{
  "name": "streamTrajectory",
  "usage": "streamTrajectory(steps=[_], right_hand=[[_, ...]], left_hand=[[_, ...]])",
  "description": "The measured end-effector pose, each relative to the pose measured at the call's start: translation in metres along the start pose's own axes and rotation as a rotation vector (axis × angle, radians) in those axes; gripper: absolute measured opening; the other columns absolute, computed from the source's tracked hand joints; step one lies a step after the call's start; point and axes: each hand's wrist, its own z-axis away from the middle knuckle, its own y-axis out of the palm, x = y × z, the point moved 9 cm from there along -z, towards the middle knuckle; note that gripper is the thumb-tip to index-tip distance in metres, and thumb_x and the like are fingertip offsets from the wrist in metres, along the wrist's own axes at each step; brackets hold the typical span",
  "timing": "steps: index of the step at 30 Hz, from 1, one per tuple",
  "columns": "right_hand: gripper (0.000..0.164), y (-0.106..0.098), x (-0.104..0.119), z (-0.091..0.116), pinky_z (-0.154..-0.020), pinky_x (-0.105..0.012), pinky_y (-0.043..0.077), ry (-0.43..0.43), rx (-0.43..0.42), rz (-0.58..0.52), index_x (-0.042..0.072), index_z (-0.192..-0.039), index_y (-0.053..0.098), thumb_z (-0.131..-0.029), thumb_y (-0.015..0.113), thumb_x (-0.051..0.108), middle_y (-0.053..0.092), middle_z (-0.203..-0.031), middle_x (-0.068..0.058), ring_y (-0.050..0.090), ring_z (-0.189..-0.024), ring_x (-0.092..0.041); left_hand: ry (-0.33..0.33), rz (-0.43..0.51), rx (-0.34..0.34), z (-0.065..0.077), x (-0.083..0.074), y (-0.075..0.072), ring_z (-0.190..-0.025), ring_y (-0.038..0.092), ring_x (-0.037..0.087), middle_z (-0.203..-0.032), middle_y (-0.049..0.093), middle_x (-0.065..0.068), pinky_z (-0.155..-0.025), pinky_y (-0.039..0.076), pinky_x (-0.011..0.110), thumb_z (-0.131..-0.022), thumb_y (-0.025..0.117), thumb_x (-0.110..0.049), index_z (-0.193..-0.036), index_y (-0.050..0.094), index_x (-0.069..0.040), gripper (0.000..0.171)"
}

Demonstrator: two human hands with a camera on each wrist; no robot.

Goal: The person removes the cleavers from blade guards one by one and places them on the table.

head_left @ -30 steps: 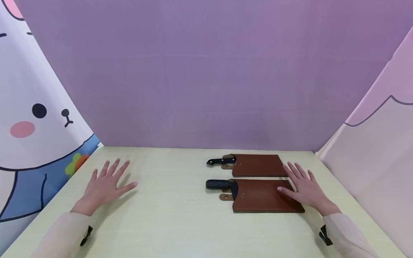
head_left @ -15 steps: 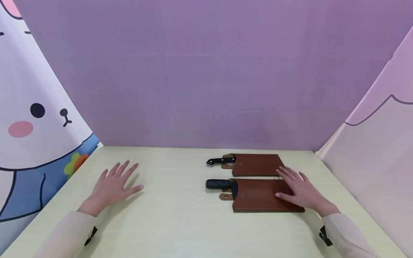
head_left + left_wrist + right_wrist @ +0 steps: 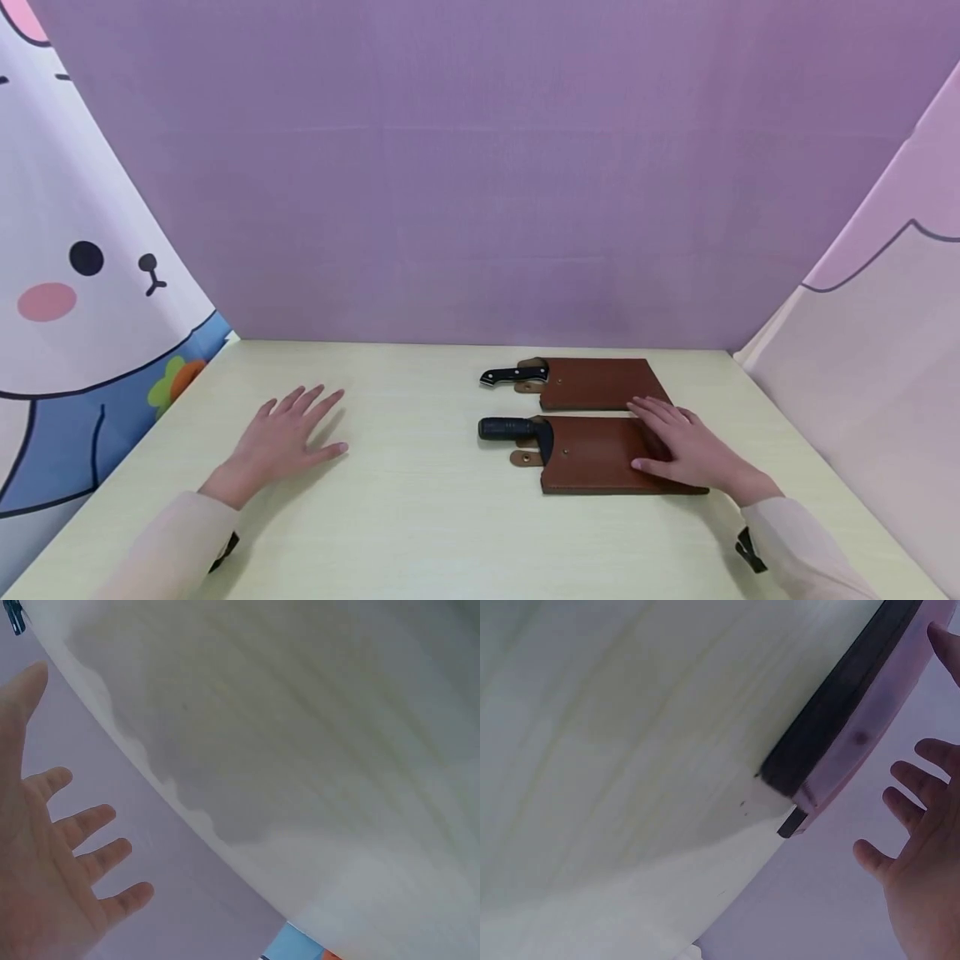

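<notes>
Near brown sheath (image 3: 592, 458) lies beneath right hand (image 3: 686, 448); knife handle (image 3: 506, 428) apart.

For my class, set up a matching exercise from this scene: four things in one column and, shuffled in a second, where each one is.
Things
1. left hand
2. right hand
3. black handle with silver dots
4. thick round black handle

Places
A. sticking out of the nearer brown sheath
B. sticking out of the farther brown sheath
C. reaching over the nearer brown sheath, hiding part of it
D. over the pale tabletop, well to the left of both handles

Right pairs: 1-D, 2-C, 3-B, 4-A.
</notes>
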Motion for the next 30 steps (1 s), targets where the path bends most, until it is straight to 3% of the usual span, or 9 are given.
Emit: streamTrajectory(steps=[14,30], right_hand=[[0.079,0.001,0.018,-0.007,-0.091,-0.057,0.034,-0.049,0.037,-0.057,0.004,-0.132,0.044,-0.073,0.068,0.051,0.048,-0.132,-0.014,0.042,-0.122,-0.034],[0.084,0.01,0.03,-0.014,-0.093,-0.055,0.033,-0.07,0.071,-0.09,0.01,-0.134,0.044,-0.07,0.068,0.059,0.048,-0.132,-0.006,0.043,-0.122,-0.026]], left_hand=[[0.126,0.003,-0.091,-0.009,-0.032,-0.003,-0.116,0.05,0.036,-0.128,0.054,0.013,-0.089,0.038,0.057,-0.078,0.062,-0.054,-0.135,0.044,-0.02,0.069],[0.206,0.014,-0.078,-0.02,-0.065,-0.001,-0.114,0.053,0.032,-0.127,0.055,0.011,-0.088,0.042,0.054,-0.078,0.06,-0.055,-0.134,0.046,-0.021,0.067]])
